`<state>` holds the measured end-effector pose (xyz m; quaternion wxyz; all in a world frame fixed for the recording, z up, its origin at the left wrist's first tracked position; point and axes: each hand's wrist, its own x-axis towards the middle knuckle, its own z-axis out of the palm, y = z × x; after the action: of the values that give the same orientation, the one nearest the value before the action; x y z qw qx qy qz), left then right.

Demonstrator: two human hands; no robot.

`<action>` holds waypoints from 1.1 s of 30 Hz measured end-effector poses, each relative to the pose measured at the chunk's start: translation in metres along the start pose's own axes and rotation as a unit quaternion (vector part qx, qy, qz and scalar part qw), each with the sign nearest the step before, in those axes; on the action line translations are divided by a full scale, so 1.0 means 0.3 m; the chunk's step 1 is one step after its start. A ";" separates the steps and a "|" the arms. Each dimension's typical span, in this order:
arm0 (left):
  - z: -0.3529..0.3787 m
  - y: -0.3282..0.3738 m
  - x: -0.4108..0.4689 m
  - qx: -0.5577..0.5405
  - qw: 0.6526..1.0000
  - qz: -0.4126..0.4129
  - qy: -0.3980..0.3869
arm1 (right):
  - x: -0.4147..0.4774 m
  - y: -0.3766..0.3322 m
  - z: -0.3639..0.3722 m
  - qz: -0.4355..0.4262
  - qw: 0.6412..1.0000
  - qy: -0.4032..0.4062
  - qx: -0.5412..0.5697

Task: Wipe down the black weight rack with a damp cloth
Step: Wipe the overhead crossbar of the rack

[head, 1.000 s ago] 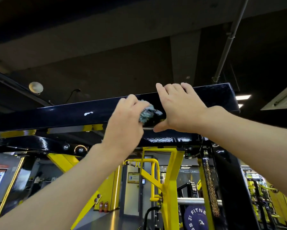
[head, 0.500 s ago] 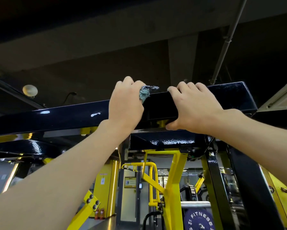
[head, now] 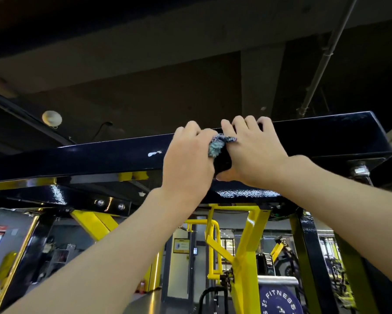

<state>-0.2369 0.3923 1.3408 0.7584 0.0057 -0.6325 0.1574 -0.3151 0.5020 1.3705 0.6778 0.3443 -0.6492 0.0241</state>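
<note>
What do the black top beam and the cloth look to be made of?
Top beam: probably steel, glossy black paint; it shows glare and a white chip. Cloth: soft blue-grey fabric, maybe microfibre; its edge looks fuzzy and bunched.

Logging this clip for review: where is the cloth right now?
In the head view, the cloth is just right of centre, bunched in the left hand against the black top beam, right beside the right hand.
</note>
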 end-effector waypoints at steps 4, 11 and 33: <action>0.022 -0.010 0.122 0.039 0.999 -0.013 0.002 | 0.000 0.011 0.002 -0.005 1.000 0.018 0.018; -0.011 -0.018 0.012 0.035 0.999 0.010 -0.023 | -0.008 0.024 0.009 -0.013 0.999 0.043 0.030; -0.086 -0.200 0.082 0.043 0.999 -0.025 0.002 | 0.062 -0.114 0.018 0.000 0.999 0.051 0.017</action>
<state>-0.1937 0.3464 1.3705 0.7622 0.0539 -0.6237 0.1649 -0.3004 0.4656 1.3720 0.7044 0.3544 -0.6127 0.0526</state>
